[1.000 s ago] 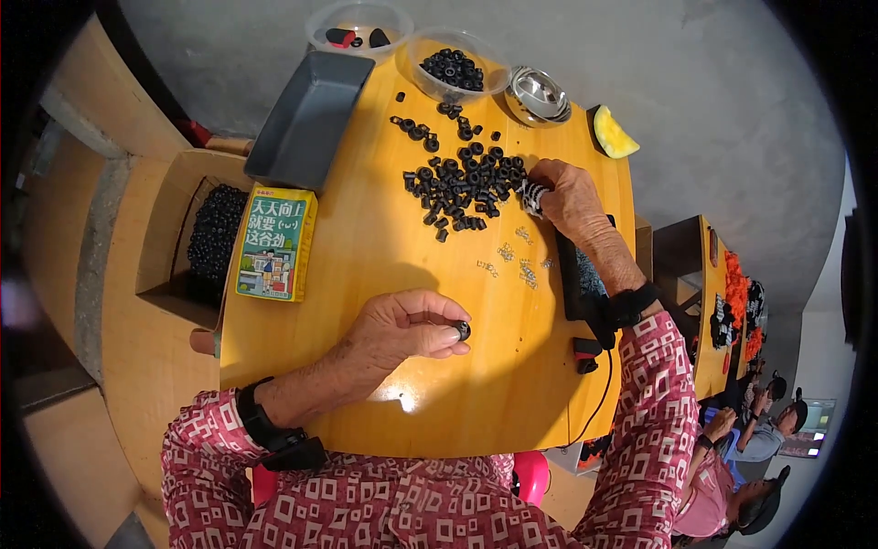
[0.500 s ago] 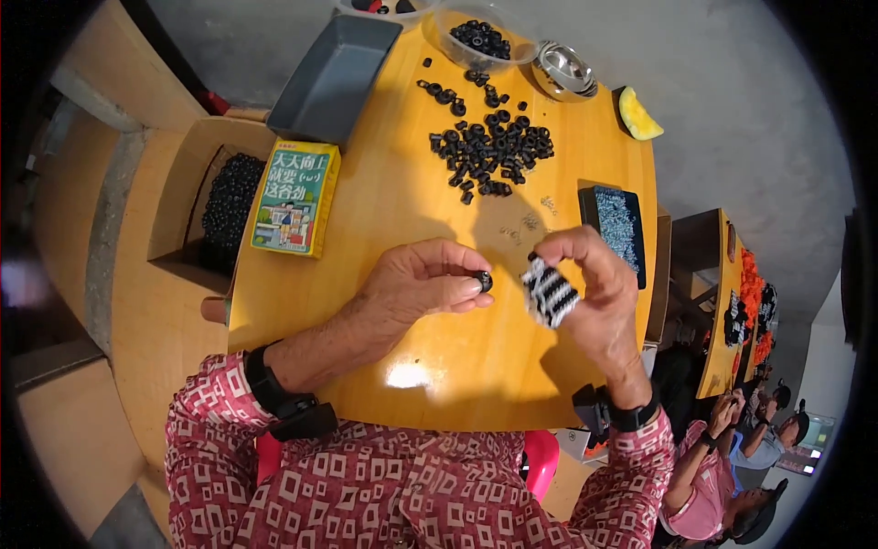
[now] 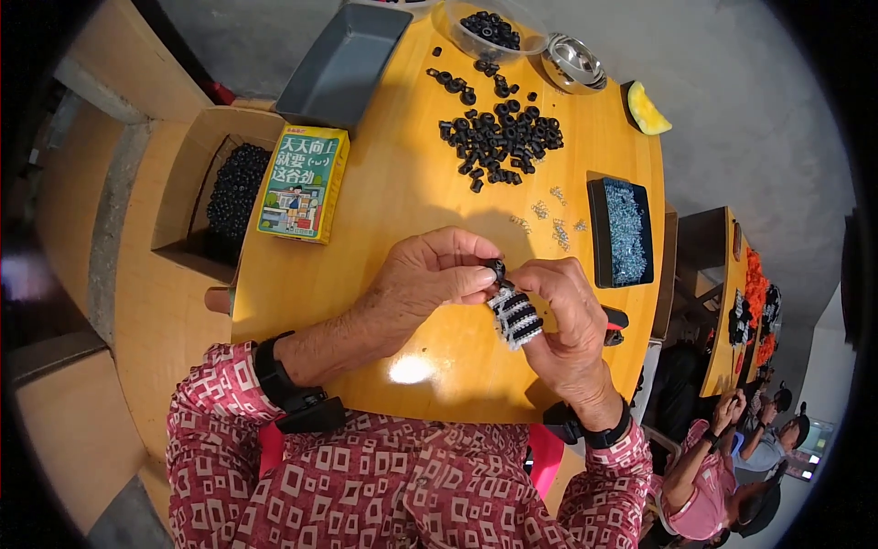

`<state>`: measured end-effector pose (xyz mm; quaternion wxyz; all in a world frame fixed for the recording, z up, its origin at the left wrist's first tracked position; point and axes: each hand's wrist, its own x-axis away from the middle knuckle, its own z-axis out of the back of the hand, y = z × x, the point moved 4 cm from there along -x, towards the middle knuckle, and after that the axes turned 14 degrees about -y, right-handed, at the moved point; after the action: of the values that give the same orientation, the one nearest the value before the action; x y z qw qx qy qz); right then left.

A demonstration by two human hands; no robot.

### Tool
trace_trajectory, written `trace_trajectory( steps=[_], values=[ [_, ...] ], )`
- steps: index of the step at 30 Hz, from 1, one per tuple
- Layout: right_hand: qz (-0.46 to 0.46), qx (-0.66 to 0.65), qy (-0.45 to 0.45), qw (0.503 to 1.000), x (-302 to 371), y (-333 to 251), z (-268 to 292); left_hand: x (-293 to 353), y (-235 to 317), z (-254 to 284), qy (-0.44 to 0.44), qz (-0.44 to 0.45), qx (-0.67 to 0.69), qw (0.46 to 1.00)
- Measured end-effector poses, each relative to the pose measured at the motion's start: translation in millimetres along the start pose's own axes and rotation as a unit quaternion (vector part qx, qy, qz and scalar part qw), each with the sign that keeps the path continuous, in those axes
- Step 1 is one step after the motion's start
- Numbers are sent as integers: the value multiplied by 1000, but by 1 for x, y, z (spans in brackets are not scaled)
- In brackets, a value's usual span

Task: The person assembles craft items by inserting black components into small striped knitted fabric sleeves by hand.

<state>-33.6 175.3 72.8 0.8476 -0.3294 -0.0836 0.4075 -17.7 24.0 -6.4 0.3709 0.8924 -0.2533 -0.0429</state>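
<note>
Head view: left hand and right hand close together over the near half of a yellow-brown table.
Left grip: closed, thumb and fingertips pinching a small black part.
Right grip: closed on a striped piece, black and white, its fingertips just beside the black part.
Black part: off the table, between the two hands.
Striped piece: tilted, upper end just below the black part; whether those two touch, I cannot tell.
Wrists: a black strap on each, over patterned red sleeves.
Pile: many loose black pieces beyond the hands, a few strays farther off.
Silver bits: small scattered groups between the pile and the right hand.
Black tray: at the table's right side, holding pale blue bits.
Red-black object: beside the right hand, partly hidden by it.
Far edge: a clear tub with more black pieces, a metal bowl next to it, then a melon slice.
Left edge: a grey tray, with a yellow box upright nearer the person.
Carton: left of the table, dark pieces inside.
Right background: people seated by another table.
</note>
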Motion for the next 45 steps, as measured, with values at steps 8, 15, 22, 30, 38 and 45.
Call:
trace_trajectory(
  steps=[8, 15, 22, 30, 38, 45],
  values=[
    [37, 141, -42, 989, -5, -12, -6, -1, -1, 4, -6, -39, -49, 998],
    [14, 40, 25, 999, -2, -5, -5, -2, 1, 4, -15, -56, -30, 998],
    [16, 49, 41, 998, 5, -1, -6, -1, -2, 3, -15, -48, -15, 999],
    [86, 149, 53, 984, 6, -1, -8, -2, -2, 3, -16, -12, 8, 1000],
    [93, 149, 62, 983, 11, -2, -4, -2, 0, -1, -29, -7, 33, 999],
    [71, 95, 97, 988, 16, -1, 1, -1, 1, -5, -47, 6, 50, 998]
  ],
)
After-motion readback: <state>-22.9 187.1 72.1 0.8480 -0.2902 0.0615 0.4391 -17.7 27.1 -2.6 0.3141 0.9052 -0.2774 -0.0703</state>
